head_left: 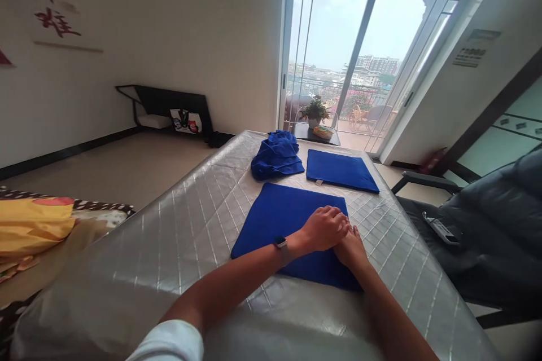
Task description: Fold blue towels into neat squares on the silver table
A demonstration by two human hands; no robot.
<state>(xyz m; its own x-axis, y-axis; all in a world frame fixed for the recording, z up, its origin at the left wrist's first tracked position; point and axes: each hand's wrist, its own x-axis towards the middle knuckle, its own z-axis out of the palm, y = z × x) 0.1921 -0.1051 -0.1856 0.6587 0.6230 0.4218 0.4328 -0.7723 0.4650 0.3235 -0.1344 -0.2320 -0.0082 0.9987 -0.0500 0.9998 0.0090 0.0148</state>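
Note:
A flat, folded blue cloth (288,208) lies on the silver quilted table cover in front of me. At its right edge my left hand (327,228), with a watch on the wrist, reaches across and rests against my right hand (352,246). The left fingers are curled, and whatever is under them is hidden. Most of my right fingers are covered by the left hand. Farther back lies a second folded blue cloth (342,170) with a small white tag at its near edge. To its left sits a crumpled blue cloth pile (277,157).
The silver quilted cover (190,237) spreads over the long table. A dark armchair (499,220) with a white object on its seat stands at the right. Yellow fabric (36,225) lies at the left. Beyond the table, a potted plant (315,111) stands by the glass doors.

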